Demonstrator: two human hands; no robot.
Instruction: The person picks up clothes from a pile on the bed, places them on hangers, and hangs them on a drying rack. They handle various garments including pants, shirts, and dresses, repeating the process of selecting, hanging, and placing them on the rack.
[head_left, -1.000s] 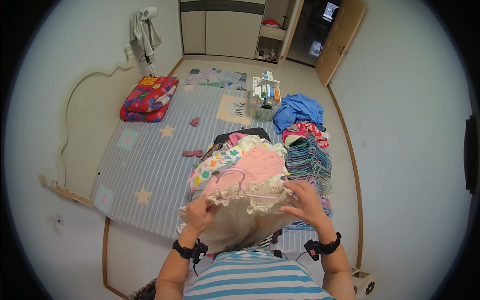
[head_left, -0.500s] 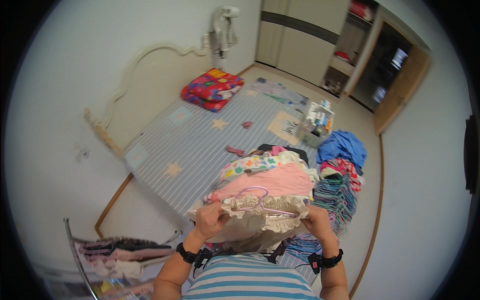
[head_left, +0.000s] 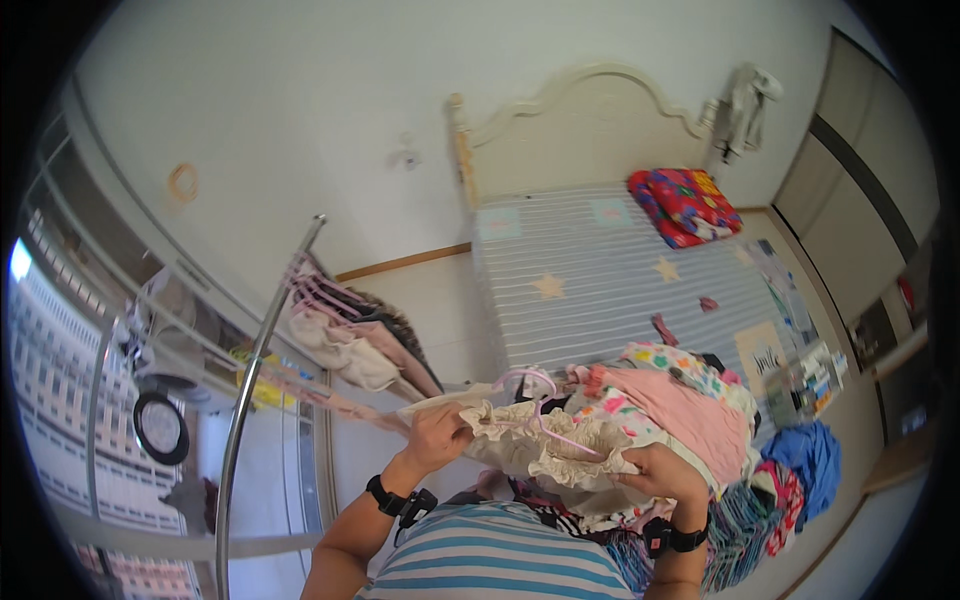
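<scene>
A cream garment with a gathered, ruffled waistband (head_left: 590, 462) is stretched between my two hands in front of my body. My left hand (head_left: 440, 437) is closed on the waistband's left end, and my right hand (head_left: 663, 473) pinches its right end. Inside the opening lies a pale purple hanger (head_left: 568, 442), its hook rising above the fabric. The lower part of the garment is partly hidden behind the ruffles and my hands. Just beyond my right hand is a heap of clothes (head_left: 690, 400), with a pink piece on top.
At left stands a metal clothes rack (head_left: 262, 360) bearing several hung garments (head_left: 345, 340), beside a window. The striped bed (head_left: 590, 265) carries a folded red quilt (head_left: 685, 207) and a clear bin (head_left: 797, 392). Loose hangers (head_left: 742, 530) and blue cloth (head_left: 808, 465) lie at right.
My view has swung left, bringing the rack and window further in. Both hands still grip the cream garment with the hanger inside; its right end now sits lower than its left.
</scene>
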